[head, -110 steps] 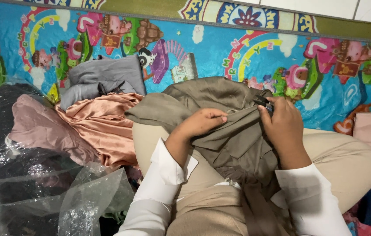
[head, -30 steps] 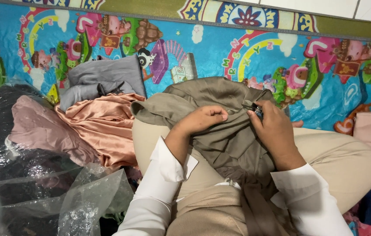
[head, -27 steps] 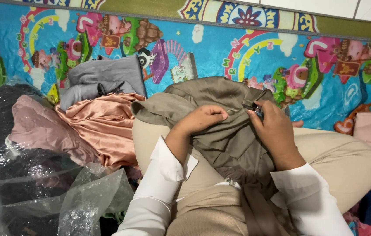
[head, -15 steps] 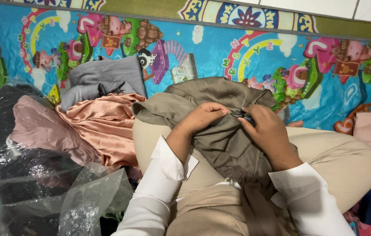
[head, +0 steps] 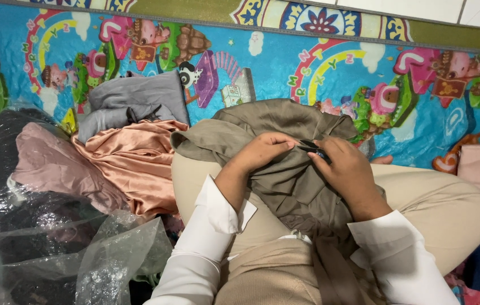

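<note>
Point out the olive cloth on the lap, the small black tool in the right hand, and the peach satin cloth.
olive cloth (head: pixel 285 181), head view, bunched middle over the lap
small black tool (head: pixel 313 149), head view, tip showing past the fingers
peach satin cloth (head: pixel 135 164), head view, shiny middle fold

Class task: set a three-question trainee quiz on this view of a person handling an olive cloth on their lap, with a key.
1. True or false: the left hand rests on the olive cloth.
2. What does the right hand pinch? A) small dark tool B) spoon C) pencil
3. Which fabric lies nearer the lap: the peach satin cloth or the grey cloth?
Key: 1 true; 2 A; 3 peach satin cloth.
</note>
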